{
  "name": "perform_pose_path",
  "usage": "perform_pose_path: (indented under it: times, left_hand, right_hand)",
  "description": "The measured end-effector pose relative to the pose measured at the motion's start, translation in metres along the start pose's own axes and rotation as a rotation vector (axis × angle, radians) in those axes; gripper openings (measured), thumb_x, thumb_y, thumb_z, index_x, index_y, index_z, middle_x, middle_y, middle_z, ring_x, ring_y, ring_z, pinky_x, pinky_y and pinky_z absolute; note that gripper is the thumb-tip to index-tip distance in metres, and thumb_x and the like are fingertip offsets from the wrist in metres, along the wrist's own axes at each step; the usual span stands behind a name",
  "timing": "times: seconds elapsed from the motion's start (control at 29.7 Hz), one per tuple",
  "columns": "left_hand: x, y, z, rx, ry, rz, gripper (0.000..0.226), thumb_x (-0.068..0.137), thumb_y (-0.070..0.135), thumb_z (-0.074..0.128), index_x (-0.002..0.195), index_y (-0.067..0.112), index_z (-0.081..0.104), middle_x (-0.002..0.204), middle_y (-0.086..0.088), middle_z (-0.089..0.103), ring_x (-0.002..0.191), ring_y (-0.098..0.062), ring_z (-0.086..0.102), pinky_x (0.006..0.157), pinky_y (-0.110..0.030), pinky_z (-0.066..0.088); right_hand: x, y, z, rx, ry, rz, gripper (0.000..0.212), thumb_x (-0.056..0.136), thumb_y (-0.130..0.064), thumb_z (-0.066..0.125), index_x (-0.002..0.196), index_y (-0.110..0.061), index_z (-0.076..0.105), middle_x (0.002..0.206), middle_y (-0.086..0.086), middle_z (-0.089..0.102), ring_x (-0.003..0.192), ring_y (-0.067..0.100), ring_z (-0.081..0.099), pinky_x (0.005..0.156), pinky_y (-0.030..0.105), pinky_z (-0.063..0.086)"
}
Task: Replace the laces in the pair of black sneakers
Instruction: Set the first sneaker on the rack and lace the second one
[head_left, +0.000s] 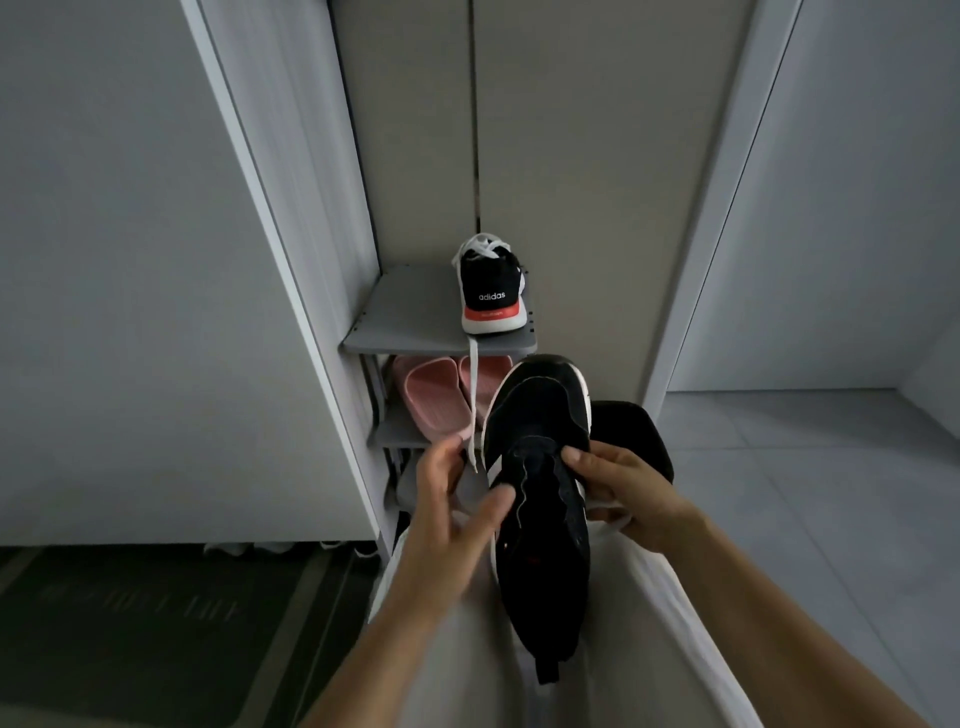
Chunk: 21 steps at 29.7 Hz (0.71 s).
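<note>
Before the shoe rack (441, 340), right hand (634, 493) grips the likely light, pliable sneaker (540, 415) midfoot; left hand (447, 499) spread, empty.

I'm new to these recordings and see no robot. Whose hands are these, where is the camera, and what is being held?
There is no machine here. A person works with bare hands, and the single picture comes from a wide-angle camera worn on their head, looking forward and down. The right hand grips a black sneaker from its side, toe pointing away; no lacing shows on it. The left hand has its thumb against the shoe's other side; whether its fingers pinch anything I cannot tell. Ahead stands a grey shoe rack. On its top shelf sits the second sneaker, heel toward the camera, its white lace dangling over the edge. Pink slippers lie one shelf below.
</note>
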<state>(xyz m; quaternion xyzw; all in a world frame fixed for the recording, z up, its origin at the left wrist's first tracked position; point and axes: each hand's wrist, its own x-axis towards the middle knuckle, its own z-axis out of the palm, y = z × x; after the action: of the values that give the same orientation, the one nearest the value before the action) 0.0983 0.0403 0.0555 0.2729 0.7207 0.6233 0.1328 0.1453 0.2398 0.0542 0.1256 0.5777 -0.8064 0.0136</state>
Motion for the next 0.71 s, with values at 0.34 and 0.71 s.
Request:
perform_pose_path:
  times: [0.34, 0.71]
  left_hand:
    - [0.048, -0.005, 0.014, -0.277, -0.038, -0.298, 0.034, 0.078, 0.046, 0.057, 0.105, 0.025, 0.056, 0.108, 0.004, 0.064, 0.103, -0.01, 0.059, 0.092, -0.028, 0.047]
    - [0.052, -0.009, 0.027, -0.376, 0.06, -0.355, 0.025, 0.087, 0.034, 0.059, 0.102, 0.015, 0.058, 0.101, -0.004, 0.067, 0.092, -0.014, 0.065, 0.079, -0.025, 0.051]
  right_hand:
    - [-0.009, 0.007, 0.003, -0.294, 0.13, 0.118, 0.019, 0.081, -0.027, 0.065, 0.08, -0.009, 0.057, 0.057, 0.001, 0.044, 0.042, 0.006, 0.039, 0.037, 0.016, 0.028]
    - [-0.042, -0.096, 0.023, -0.323, 0.239, -0.491, 0.013, 0.097, -0.009, 0.041, 0.089, -0.01, 0.051, 0.054, 0.003, 0.059, 0.045, 0.012, 0.048, 0.043, 0.018, 0.037]
